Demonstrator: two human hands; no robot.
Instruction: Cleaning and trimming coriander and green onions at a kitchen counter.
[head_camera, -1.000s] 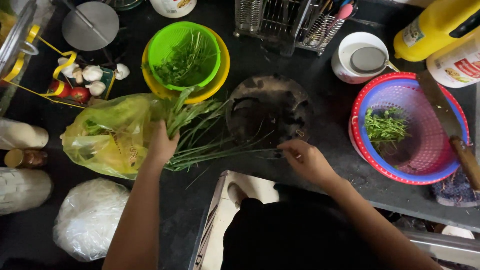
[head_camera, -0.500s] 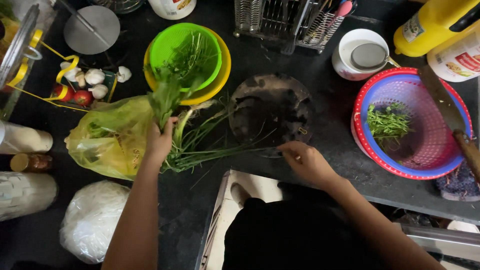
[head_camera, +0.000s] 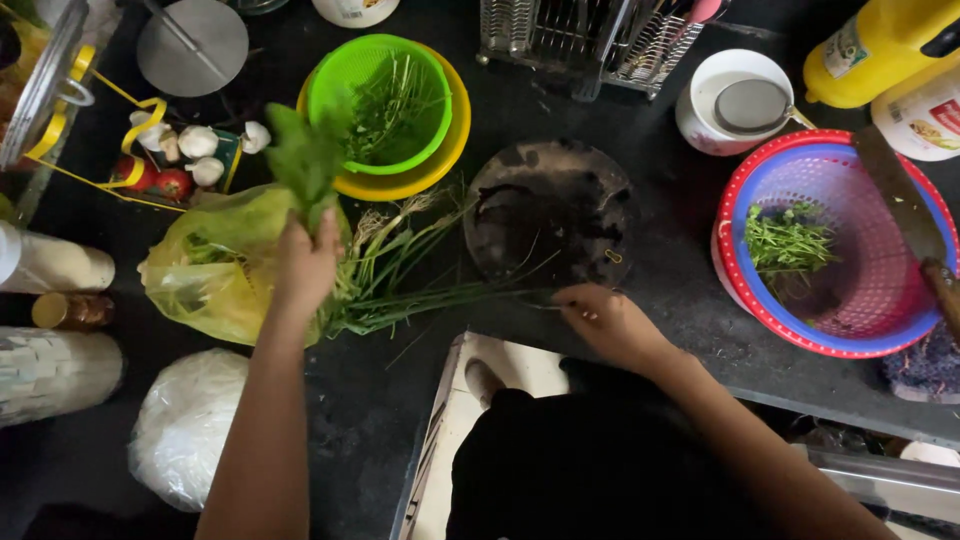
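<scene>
Change: left hand (head_camera: 305, 262) has been raised further than half a second ago; leafy bunch (head_camera: 305, 155) is now lifted clear of the yellow plastic bag (head_camera: 205, 270), toward the upper left of the frame.
Left hand: fingers clamped around the stems of the leafy bunch, leaves held upright, overlapping the rim of the green strainer (head_camera: 380, 100).
Right hand: right hand (head_camera: 605, 320) is kept at lower centre, fingertips pinched on the thin ends of the green stalks (head_camera: 400, 285); hardly shifted.
Green stalks: laid flat on the dark counter (head_camera: 660, 230), spread from the bag's mouth to the right hand, just below the round dark board (head_camera: 550, 210).
Green strainer: nested in a yellow bowl (head_camera: 400, 185), upper centre, some greens inside.
Right side: blue strainer (head_camera: 850, 250) set inside a red one, a small heap of cut greens (head_camera: 785, 240) in it; knife (head_camera: 905, 215) laid across its rim.
Upper left: garlic bulbs (head_camera: 195, 145) in a small tray, beside the bag.
Lower left: white tied bag (head_camera: 185, 425), apart from both hands.
</scene>
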